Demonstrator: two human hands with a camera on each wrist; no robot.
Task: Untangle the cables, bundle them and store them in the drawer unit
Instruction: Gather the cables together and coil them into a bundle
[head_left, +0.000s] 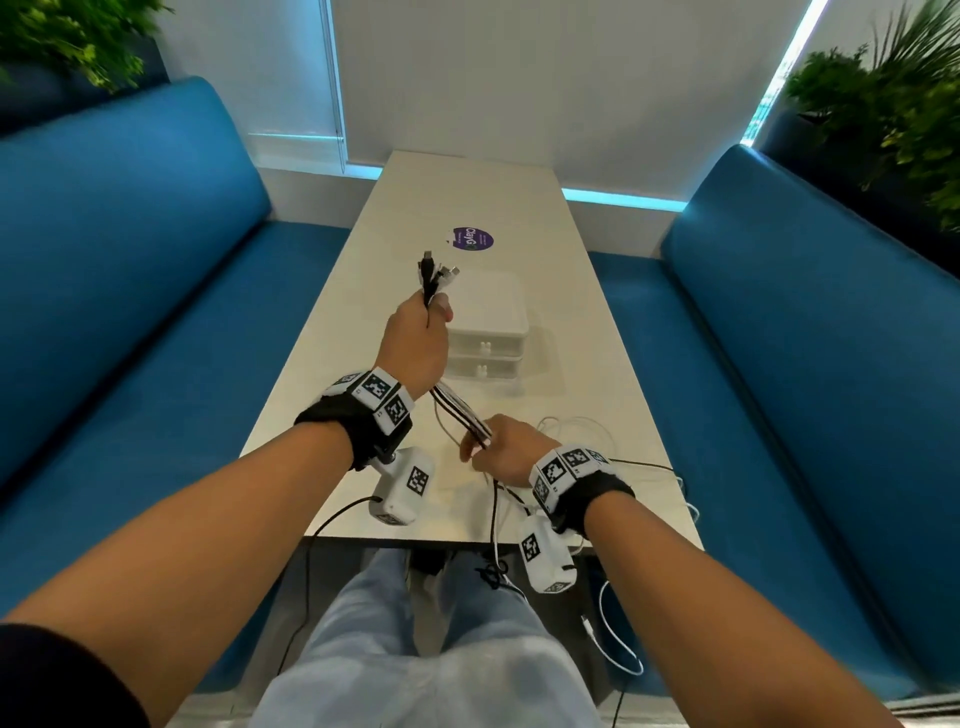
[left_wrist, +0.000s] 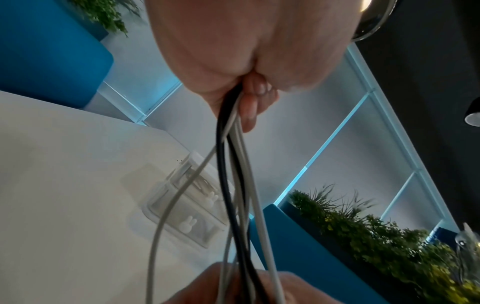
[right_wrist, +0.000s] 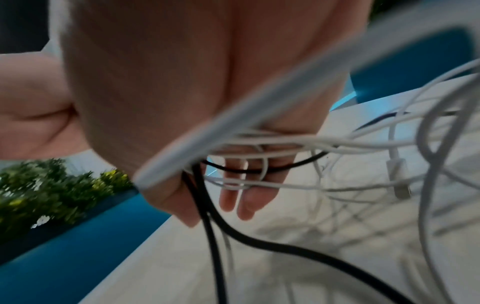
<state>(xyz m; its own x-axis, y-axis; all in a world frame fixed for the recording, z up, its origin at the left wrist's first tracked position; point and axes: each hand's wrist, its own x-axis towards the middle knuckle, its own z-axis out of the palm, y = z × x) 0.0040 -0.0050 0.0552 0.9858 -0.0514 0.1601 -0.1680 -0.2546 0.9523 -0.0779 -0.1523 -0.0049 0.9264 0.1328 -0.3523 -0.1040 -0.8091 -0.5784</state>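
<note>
Cables (head_left: 460, 415) — gripped by left hand (head_left: 415, 332), right hand (head_left: 506, 449).

I see black wrist straps (head_left: 353, 426) carrying white tag-marked camera boxes (head_left: 402, 486), pale blue jeans (head_left: 415, 654), and a dark sleeve (head_left: 62, 675) lower left.

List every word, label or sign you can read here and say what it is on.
"ClayG": on the purple sticker on the table.
Smaller print on the sticker: too small to read.
Square black-and-white codes on the wristbands and wrist cameras: patterns, no words.
Drawer unit: no text.
</note>
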